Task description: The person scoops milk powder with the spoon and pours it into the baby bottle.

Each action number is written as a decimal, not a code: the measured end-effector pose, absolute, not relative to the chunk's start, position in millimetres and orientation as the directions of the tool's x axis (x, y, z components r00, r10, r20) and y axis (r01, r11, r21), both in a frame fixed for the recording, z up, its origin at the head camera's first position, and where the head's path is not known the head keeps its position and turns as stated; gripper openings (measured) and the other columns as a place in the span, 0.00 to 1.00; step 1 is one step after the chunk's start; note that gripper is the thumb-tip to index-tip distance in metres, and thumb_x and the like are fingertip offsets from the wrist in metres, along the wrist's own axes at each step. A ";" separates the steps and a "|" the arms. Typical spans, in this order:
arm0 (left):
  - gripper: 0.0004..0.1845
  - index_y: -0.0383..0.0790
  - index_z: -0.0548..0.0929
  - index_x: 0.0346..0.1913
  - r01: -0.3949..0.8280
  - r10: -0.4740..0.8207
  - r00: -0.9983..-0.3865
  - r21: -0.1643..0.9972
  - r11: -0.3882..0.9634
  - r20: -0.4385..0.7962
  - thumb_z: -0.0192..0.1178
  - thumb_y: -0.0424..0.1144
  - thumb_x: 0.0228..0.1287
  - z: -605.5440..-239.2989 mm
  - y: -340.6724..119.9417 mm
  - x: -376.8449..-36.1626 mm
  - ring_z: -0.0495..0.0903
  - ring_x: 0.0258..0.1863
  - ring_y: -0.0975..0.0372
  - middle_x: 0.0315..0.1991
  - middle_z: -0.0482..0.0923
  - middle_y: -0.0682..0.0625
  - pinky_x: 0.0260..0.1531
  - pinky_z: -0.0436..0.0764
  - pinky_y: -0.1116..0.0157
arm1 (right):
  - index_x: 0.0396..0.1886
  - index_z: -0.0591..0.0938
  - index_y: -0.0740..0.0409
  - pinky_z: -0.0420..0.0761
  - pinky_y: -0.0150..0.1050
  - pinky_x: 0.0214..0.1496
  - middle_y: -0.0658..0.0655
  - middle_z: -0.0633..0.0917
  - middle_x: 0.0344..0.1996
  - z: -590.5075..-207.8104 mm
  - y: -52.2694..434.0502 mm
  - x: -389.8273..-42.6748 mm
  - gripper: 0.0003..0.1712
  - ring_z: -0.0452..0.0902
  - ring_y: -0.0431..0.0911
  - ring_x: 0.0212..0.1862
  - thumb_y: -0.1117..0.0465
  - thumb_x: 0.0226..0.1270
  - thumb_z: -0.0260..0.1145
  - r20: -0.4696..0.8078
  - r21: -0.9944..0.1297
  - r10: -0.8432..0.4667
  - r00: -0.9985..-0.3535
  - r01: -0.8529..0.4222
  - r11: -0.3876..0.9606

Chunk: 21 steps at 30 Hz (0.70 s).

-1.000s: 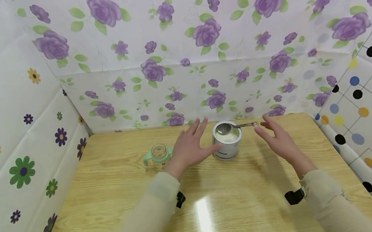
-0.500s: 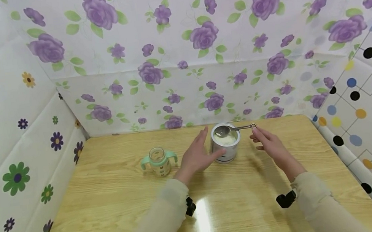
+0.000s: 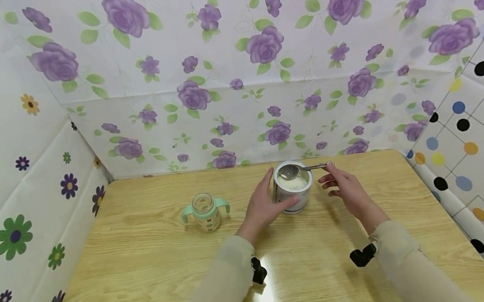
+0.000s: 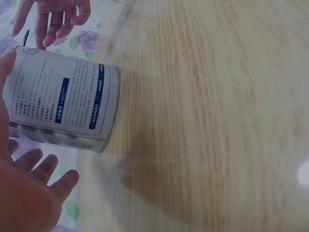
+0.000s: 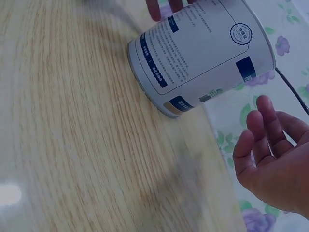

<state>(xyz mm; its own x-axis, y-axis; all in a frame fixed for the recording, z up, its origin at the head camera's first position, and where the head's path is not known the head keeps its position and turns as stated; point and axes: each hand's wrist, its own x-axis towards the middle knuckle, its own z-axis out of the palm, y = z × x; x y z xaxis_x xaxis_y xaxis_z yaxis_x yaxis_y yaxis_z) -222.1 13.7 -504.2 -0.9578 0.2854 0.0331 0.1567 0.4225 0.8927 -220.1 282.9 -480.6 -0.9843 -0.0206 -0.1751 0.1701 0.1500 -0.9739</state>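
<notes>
White, cylindrical can (image 3: pixel 303 196) with blue-and-black printing, upright near the back edge of a pale wood-grain table (image 3: pixel 147 266), right between the person's hands; its top is open, and I can see creamy-white powder (image 3: pixel 294 183) inside. Across its mouth lies a silver-coloured metal spoon (image 3: pixel 289 172) with a round bowl over the powder; its slim handle reaches past the rim to the right and ends in a small ring.

The left hand (image 3: pixel 264 209) curves around the can's left side, thumb in front; its fingers are loosely spread, and in the left wrist view several stand clear of the can; whether the thumb presses on it I cannot tell. The right hand (image 3: pixel 350 191) is at the spoon's ring end, thumb and forefinger up against the handle, the other fingers loosely bent; I cannot tell whether the two have closed on it. The hands are apart from each other.

Over to the left of the can, well apart from it, stands a clear bottle (image 3: pixel 207 215) with a mint-green collar and two mint-green handles; behind everything hangs white cloth (image 3: pixel 236 57) printed with purple roses.
</notes>
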 end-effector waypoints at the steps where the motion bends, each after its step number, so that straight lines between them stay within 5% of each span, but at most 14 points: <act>1: 0.60 0.60 0.52 0.88 0.152 0.283 -0.959 0.899 0.411 0.033 0.78 0.63 0.59 -505.5 14.2 -222.6 0.59 0.83 0.50 0.85 0.57 0.50 0.78 0.63 0.41 | 0.77 0.73 0.59 0.81 0.44 0.54 0.45 0.84 0.44 -480.4 282.2 -220.7 0.45 0.78 0.42 0.49 0.28 0.82 0.49 -0.177 -0.976 -0.022 -0.984 0.173 0.134; 9: 0.55 0.57 0.58 0.86 0.203 0.301 -0.946 0.946 0.253 0.122 0.81 0.52 0.61 -516.8 19.2 -226.6 0.66 0.79 0.57 0.80 0.67 0.55 0.78 0.66 0.48 | 0.82 0.70 0.55 0.76 0.36 0.42 0.44 0.83 0.40 -481.9 281.6 -227.7 0.41 0.77 0.41 0.43 0.34 0.85 0.50 -0.140 -0.990 -0.082 -0.987 0.141 -0.013; 21: 0.53 0.61 0.63 0.84 0.167 0.240 -0.962 0.974 0.152 0.127 0.83 0.48 0.59 -528.5 25.0 -229.2 0.73 0.73 0.56 0.75 0.72 0.57 0.69 0.78 0.50 | 0.64 0.85 0.50 0.68 0.35 0.38 0.44 0.88 0.39 -468.5 276.6 -237.3 0.25 0.75 0.40 0.38 0.44 0.89 0.49 -0.088 -0.939 -0.184 -0.979 0.143 -0.312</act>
<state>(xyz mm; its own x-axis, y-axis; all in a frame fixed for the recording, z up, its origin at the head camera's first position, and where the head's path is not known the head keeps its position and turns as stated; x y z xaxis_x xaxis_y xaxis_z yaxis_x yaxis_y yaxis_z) -229.2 25.0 -528.5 -0.9624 0.2400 0.1272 0.1666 0.1515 0.9743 -237.3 276.6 -468.5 -0.9789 -0.1844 -0.0877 0.1430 -0.3124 -0.9391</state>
